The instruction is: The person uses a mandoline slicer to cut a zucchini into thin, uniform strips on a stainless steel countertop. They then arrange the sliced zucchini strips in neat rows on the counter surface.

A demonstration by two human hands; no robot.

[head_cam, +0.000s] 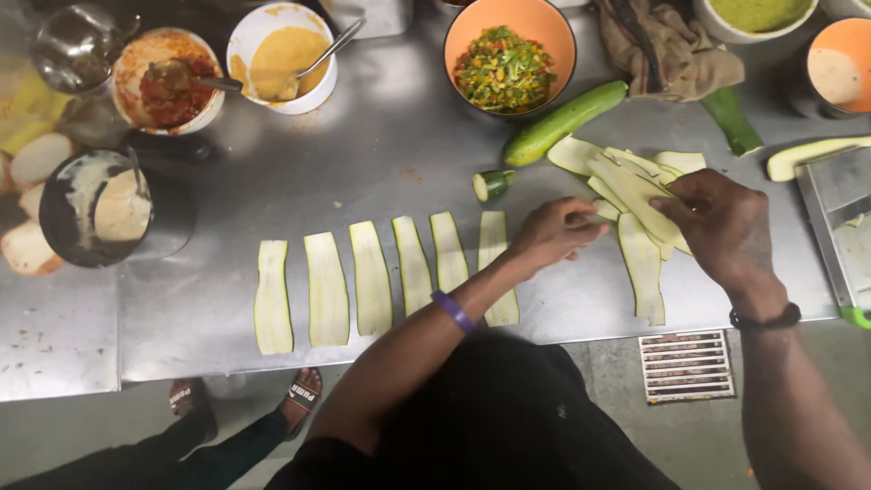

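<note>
Several thin zucchini strips [370,277] lie side by side in a row on the steel table [272,172]. To their right sits a loose pile of more zucchini slices [632,186]. My right hand [721,225] rests on that pile, pinching a slice at its top. My left hand [551,233] hovers between the row and the pile, fingertips touching the pile's left edge. A purple band circles my left wrist, a dark one my right.
A whole cucumber [564,122], a cut end piece [492,184], an orange bowl of chopped vegetables [510,56], bowls of yellow [281,56] and red sauce [168,80], a dark bowl [98,209], bread [27,249], a mandoline slicer [839,227], a cloth [667,50]. Another person's sandalled feet [245,399] below.
</note>
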